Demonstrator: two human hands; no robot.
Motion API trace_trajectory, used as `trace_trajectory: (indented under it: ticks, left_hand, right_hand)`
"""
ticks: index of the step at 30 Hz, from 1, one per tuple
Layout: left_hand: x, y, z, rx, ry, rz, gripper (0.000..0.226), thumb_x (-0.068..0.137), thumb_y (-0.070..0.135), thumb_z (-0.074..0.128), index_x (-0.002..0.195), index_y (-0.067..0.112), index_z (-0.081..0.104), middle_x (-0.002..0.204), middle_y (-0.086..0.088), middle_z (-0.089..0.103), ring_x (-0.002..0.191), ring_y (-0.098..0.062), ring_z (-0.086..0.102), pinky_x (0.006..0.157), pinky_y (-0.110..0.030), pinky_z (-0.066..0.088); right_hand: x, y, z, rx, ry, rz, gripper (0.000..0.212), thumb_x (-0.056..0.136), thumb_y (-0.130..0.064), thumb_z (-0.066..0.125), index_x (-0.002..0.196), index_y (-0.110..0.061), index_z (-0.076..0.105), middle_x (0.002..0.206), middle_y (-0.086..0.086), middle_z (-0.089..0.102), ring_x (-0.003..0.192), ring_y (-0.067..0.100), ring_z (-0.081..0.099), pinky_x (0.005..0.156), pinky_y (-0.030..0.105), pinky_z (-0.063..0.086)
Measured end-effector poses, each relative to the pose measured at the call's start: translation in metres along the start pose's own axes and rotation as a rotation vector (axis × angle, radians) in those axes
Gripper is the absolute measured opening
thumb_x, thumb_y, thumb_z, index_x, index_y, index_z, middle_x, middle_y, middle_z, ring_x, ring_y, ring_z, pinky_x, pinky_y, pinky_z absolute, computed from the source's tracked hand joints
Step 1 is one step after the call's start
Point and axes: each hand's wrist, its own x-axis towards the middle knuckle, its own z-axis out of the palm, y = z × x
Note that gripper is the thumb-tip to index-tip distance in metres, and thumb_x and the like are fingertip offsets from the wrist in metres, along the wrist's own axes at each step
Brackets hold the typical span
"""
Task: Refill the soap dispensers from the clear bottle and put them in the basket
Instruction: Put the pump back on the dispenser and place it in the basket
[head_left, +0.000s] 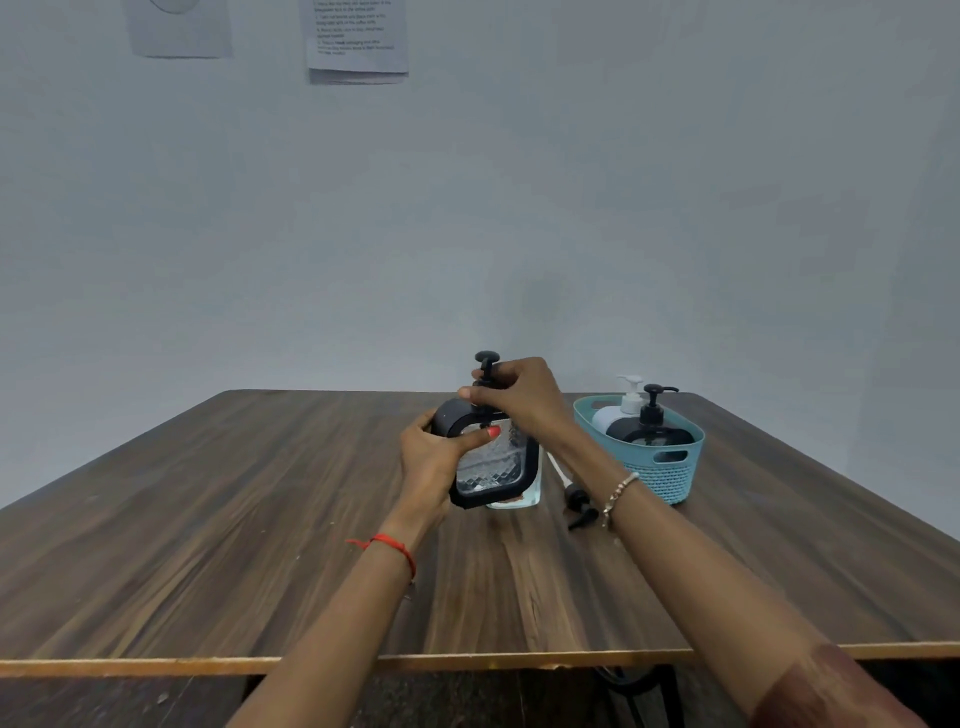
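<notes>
Soap dispenser (493, 457): a black-framed dispenser with a patterned clear panel is being held slightly tilted, near the middle of the wooden surface (260, 519); whether its base is touching the surface cannot be told.
Pump (486, 366): a black pump head is being shown sticking up from the dispenser's top, above the fingers.
Left hand (434, 457): the dispenser's left side is being gripped by curled fingers, with the thumb being pressed across the front near the top.
Right hand (524, 395): the fingers are being closed around the pump collar at the dispenser's neck.
Clear bottle (524, 496): it is being mostly hidden behind the dispenser; only a lower corner is being shown, resting on the surface.
Loose pump (574, 499): a black pump with a white tube is being left lying flat on the surface, between the dispenser and the basket.
Basket (670, 467): a teal woven basket is being shown to the right, well back on the surface.
Basket contents: a white dispenser (621, 408) and a dark dispenser (649, 428) are being kept upright inside, side by side.
</notes>
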Motion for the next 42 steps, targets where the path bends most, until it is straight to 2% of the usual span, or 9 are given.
trace_trajectory:
  ticks: [6, 13, 21, 23, 26, 30, 33, 36, 42]
  left_hand:
    - [0.001, 0.005, -0.004, 0.009, -0.044, -0.033, 0.045, 0.057, -0.007, 0.082, 0.097, -0.001, 0.063, 0.082, -0.010, 0.070, 0.059, -0.013, 0.069, 0.052, -0.025, 0.054]
    - [-0.002, 0.000, 0.005, 0.010, -0.025, -0.018, 0.035, 0.056, -0.010, 0.081, 0.080, 0.007, 0.063, 0.073, -0.005, 0.069, 0.055, -0.012, 0.068, 0.050, -0.023, 0.054]
    - [-0.006, -0.015, 0.021, 0.061, -0.025, -0.030, 0.042, 0.053, -0.003, 0.086, 0.088, 0.007, 0.064, 0.081, -0.008, 0.070, 0.071, -0.023, 0.069, 0.061, -0.031, 0.056]
    - [-0.007, -0.017, 0.026, 0.052, -0.043, -0.020, 0.041, 0.053, -0.003, 0.086, 0.086, 0.008, 0.064, 0.082, -0.009, 0.071, 0.073, -0.024, 0.070, 0.062, -0.032, 0.057]
    - [-0.006, -0.019, 0.036, 0.050, -0.063, 0.005, 0.040, 0.055, -0.003, 0.085, 0.087, 0.010, 0.064, 0.080, -0.007, 0.071, 0.070, -0.021, 0.070, 0.059, -0.031, 0.057]
    - [-0.001, -0.021, 0.052, 0.001, -0.109, 0.012, 0.036, 0.061, 0.002, 0.082, 0.089, 0.014, 0.064, 0.088, -0.007, 0.072, 0.080, -0.024, 0.071, 0.071, -0.037, 0.058]
    - [0.004, -0.019, 0.069, -0.022, -0.187, 0.053, 0.028, 0.071, 0.001, 0.075, 0.094, 0.011, 0.063, 0.093, -0.009, 0.071, 0.085, -0.025, 0.069, 0.073, -0.036, 0.058]
    - [0.013, -0.016, 0.090, 0.007, -0.250, 0.091, 0.034, 0.076, 0.005, 0.072, 0.108, 0.005, 0.058, 0.100, -0.010, 0.068, 0.089, -0.024, 0.067, 0.076, -0.033, 0.057]
    - [0.053, -0.012, 0.138, 0.146, -0.349, 0.239, 0.047, 0.083, 0.030, 0.066, 0.122, 0.024, 0.040, 0.124, -0.011, 0.053, 0.112, -0.023, 0.057, 0.097, -0.041, 0.049]
  right_hand:
    - [0.006, 0.005, -0.021, 0.179, -0.237, 0.088, 0.030, 0.080, 0.002, 0.066, 0.111, -0.001, 0.065, 0.106, 0.017, 0.068, 0.095, 0.024, 0.066, 0.093, 0.032, 0.050]
    - [-0.007, 0.006, -0.012, 0.146, 0.037, 0.116, 0.030, 0.071, -0.001, 0.076, 0.100, 0.001, 0.070, 0.084, 0.005, 0.069, 0.069, 0.010, 0.065, 0.070, 0.020, 0.053]
    - [-0.020, 0.017, -0.011, 0.101, 0.212, 0.087, 0.016, 0.069, -0.009, 0.079, 0.083, -0.014, 0.074, 0.075, 0.002, 0.071, 0.072, 0.017, 0.071, 0.077, 0.038, 0.059]
    - [-0.021, 0.019, -0.022, 0.090, 0.149, 0.086, 0.020, 0.068, -0.014, 0.080, 0.087, -0.018, 0.074, 0.082, -0.003, 0.072, 0.072, 0.007, 0.069, 0.075, 0.027, 0.057]
    - [-0.025, 0.027, -0.045, 0.189, 0.063, 0.114, 0.046, 0.071, -0.010, 0.078, 0.115, -0.006, 0.064, 0.104, 0.001, 0.066, 0.087, 0.004, 0.063, 0.076, 0.011, 0.047]
    - [-0.031, 0.050, -0.076, 0.114, 0.000, 0.143, 0.058, 0.077, -0.014, 0.074, 0.130, -0.009, 0.052, 0.124, 0.003, 0.058, 0.111, 0.011, 0.054, 0.084, 0.017, 0.047]
    - [-0.031, 0.062, -0.093, 0.017, -0.014, 0.160, 0.050, 0.081, -0.007, 0.068, 0.129, -0.012, 0.052, 0.121, 0.001, 0.059, 0.110, 0.017, 0.057, 0.093, 0.036, 0.051]
    - [-0.022, 0.066, -0.108, -0.036, 0.013, 0.139, 0.041, 0.082, -0.003, 0.066, 0.121, -0.012, 0.057, 0.109, 0.002, 0.064, 0.103, 0.021, 0.062, 0.093, 0.042, 0.052]
    - [0.015, 0.061, -0.145, -0.105, 0.165, -0.004, 0.043, 0.083, 0.002, 0.061, 0.125, -0.007, 0.055, 0.110, 0.008, 0.063, 0.098, 0.019, 0.060, 0.083, 0.031, 0.053]
